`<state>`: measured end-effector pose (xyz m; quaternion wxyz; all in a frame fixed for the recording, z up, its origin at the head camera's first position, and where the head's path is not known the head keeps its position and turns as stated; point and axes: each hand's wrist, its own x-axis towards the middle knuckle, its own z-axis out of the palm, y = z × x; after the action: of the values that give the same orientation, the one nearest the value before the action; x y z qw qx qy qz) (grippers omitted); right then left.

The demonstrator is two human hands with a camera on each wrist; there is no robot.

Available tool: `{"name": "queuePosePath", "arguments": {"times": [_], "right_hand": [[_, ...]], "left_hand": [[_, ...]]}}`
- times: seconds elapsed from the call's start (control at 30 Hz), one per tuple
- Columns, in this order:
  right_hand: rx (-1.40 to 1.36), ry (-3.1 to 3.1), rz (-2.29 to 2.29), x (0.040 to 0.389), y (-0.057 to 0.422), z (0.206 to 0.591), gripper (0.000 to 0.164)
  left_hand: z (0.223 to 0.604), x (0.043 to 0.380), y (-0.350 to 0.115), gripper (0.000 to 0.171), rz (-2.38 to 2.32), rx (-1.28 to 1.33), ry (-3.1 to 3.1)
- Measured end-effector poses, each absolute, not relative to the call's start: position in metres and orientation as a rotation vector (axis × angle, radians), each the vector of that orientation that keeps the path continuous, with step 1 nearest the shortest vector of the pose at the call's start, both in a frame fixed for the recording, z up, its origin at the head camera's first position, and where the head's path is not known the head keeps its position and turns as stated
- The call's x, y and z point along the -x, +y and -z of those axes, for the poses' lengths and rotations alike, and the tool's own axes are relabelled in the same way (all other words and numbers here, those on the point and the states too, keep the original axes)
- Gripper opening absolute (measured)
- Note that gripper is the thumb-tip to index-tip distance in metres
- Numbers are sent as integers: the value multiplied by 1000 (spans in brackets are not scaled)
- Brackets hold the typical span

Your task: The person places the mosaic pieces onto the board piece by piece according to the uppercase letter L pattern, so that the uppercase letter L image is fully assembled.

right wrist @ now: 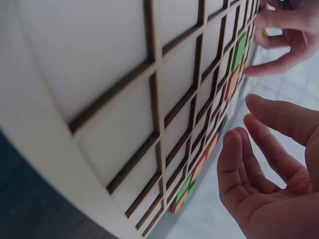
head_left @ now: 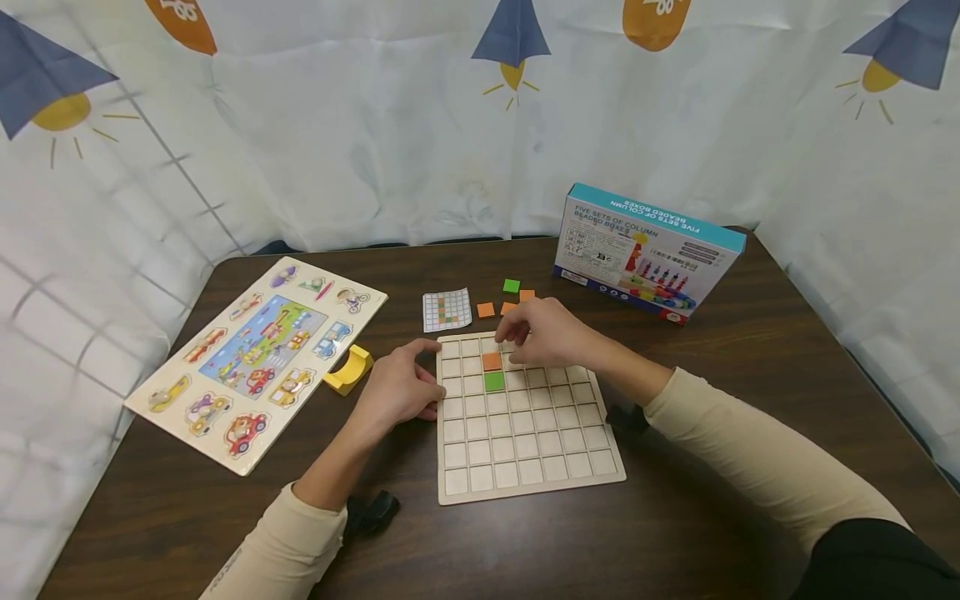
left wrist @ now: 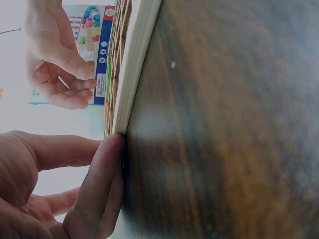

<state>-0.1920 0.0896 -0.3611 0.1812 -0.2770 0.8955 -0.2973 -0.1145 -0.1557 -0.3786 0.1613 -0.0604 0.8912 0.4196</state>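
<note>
A wooden grid board [head_left: 528, 421] lies flat on the table, with an orange square tile [head_left: 491, 362] and a green square tile [head_left: 494, 382] in adjoining cells of one column. At the board's left edge rests my left hand [head_left: 401, 387], its fingertips touching the rim [left wrist: 130, 74]. My right hand [head_left: 551, 333] is over the board's far side, fingers bent loosely; in the right wrist view no tile shows between the thumb and fingers [right wrist: 232, 154]. Behind the board lie loose tiles, among them a green one [head_left: 512, 286] and an orange one [head_left: 486, 309]; the right hand partly covers another.
A small printed grid card [head_left: 446, 310] lies behind the board. Left of it is a vehicle picture puzzle [head_left: 258, 367], one side raised near a yellow curved piece [head_left: 349, 370]. A beaded-set box [head_left: 648, 250] stands at back right, before a patterned curtain [head_left: 420, 125].
</note>
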Motion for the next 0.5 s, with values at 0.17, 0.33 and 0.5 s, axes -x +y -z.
{"name": "queuePosePath", "arguments": {"times": [0.17, 0.33, 0.5], "right_hand": [[756, 2572, 866, 204, 97, 361, 25], [716, 2623, 877, 216, 103, 363, 29], [624, 2674, 893, 224, 107, 364, 30]], "left_hand": [[378, 115, -156, 67, -1201, 171, 2548], [378, 115, -156, 66, -1190, 162, 2556], [378, 114, -156, 65, -1183, 161, 2555]]}}
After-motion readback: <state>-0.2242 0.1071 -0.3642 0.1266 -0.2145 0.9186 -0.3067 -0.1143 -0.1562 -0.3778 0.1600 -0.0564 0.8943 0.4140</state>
